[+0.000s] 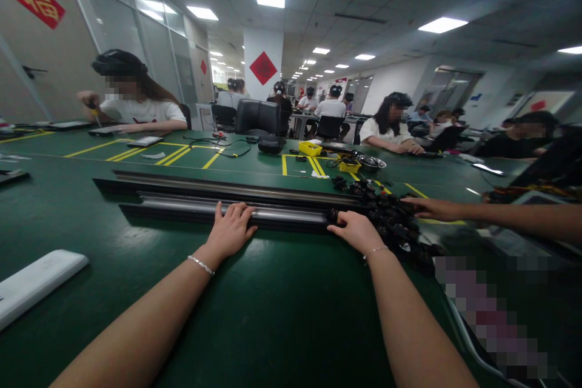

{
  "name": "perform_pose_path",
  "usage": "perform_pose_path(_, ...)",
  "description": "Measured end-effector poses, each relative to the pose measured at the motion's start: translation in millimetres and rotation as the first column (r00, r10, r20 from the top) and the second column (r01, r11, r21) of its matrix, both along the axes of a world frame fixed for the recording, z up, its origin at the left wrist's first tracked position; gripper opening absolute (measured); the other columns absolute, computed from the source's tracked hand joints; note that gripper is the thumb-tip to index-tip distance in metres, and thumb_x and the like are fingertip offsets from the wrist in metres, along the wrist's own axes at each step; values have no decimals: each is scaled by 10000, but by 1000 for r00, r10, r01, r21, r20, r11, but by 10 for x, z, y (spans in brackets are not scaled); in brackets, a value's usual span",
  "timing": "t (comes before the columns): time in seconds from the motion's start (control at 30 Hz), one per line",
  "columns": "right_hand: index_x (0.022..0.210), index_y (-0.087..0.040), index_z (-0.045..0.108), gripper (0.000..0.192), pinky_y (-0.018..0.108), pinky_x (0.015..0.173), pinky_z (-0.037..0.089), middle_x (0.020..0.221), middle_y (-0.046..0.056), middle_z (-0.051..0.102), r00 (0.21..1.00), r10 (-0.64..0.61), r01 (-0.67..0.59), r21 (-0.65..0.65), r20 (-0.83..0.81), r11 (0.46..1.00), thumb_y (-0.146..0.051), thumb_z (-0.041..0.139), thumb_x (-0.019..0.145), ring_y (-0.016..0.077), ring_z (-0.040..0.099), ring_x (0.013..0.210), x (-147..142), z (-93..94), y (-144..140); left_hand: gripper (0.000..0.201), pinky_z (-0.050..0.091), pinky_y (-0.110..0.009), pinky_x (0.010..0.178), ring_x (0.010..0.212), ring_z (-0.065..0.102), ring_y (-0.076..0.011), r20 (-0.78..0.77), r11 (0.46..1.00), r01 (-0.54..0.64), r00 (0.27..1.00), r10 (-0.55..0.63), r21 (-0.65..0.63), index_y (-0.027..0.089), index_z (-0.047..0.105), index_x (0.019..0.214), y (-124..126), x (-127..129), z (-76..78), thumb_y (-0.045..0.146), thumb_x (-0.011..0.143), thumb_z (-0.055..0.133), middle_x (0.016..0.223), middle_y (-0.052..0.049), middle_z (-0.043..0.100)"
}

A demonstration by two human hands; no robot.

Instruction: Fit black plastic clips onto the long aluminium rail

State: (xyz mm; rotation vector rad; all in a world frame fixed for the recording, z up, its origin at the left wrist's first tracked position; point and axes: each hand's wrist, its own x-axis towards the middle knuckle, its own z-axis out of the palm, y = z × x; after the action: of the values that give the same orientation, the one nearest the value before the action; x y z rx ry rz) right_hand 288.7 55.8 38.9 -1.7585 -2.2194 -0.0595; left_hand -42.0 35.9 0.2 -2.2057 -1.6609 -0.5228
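Two long black strips with silvery rounded middles lie side by side across the green table. My left hand (233, 221) rests on the nearer strip (291, 216), fingers spread over its top and thumb out to the side. At the right end of that strip, my right hand (357, 230) is closed on a small black part (333, 216), whose exact kind I cannot make out. The farther strip (273, 193) runs just behind, untouched by my hands. A heap of small black parts (395, 221) lies against the strips' right ends, beyond my right hand.
From the right, another person's hand (431, 208) reaches into the heap. A white slab-like device (40, 282) lies at left. Farther back are a yellow bin (310, 148), a metal bowl (373, 162) and cables. Co-workers sit around the table (273, 315).
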Motion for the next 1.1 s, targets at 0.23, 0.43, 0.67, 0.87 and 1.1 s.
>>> perform_pose_path(0.23, 655, -212, 560, 254, 250, 599, 340, 727, 14, 571, 999, -27, 27, 23, 21, 999, -450, 604, 731, 150, 526, 676, -16, -29, 24, 452, 184, -500, 1064, 1200, 406, -273, -35, 998, 54, 998, -53, 40, 252, 471, 1247, -132, 120, 76, 247, 795, 469, 1265, -94, 503)
perform_pose_path(0.43, 666, -214, 567, 263, 249, 612, 347, 740, 16, 576, 999, -42, 41, 41, 19, 998, -466, 594, 734, 153, 535, 700, 2, -77, 63, 555, 245, -471, 1041, 1233, 368, -276, -41, 987, 146, 988, -150, -72, 229, 343, 1356, -207, 250, 38, 320, 819, 450, 1345, -87, 452)
perform_pose_path(0.67, 671, -216, 542, 265, 249, 605, 339, 734, 14, 569, 999, -48, 48, 36, 9, 998, -469, 592, 732, 156, 533, 696, 14, -83, 63, 571, 220, -492, 1046, 1251, 345, -280, -48, 984, 160, 985, -164, -84, 215, 305, 1376, -174, 216, 4, 353, 836, 431, 1359, -91, 438)
perform_pose_path(0.87, 690, -218, 537, 253, 252, 603, 336, 742, 18, 584, 998, -56, 56, -9, 21, 998, -462, 594, 730, 162, 539, 702, 30, -42, 43, 580, 196, -487, 1053, 1243, 347, -279, -30, 982, 164, 985, -168, -98, 219, 303, 1381, -178, 222, 20, 355, 834, 437, 1351, -95, 442)
perform_pose_path(1.1, 712, -223, 545, 207, 243, 609, 338, 784, 22, 623, 998, -67, 67, -41, -1, 997, -422, 599, 733, 169, 564, 749, 38, -21, 27, 581, 193, -496, 1049, 1231, 352, -279, -30, 982, 165, 985, -168, -89, 212, 297, 1383, -170, 215, 1, 357, 837, 436, 1338, -97, 451)
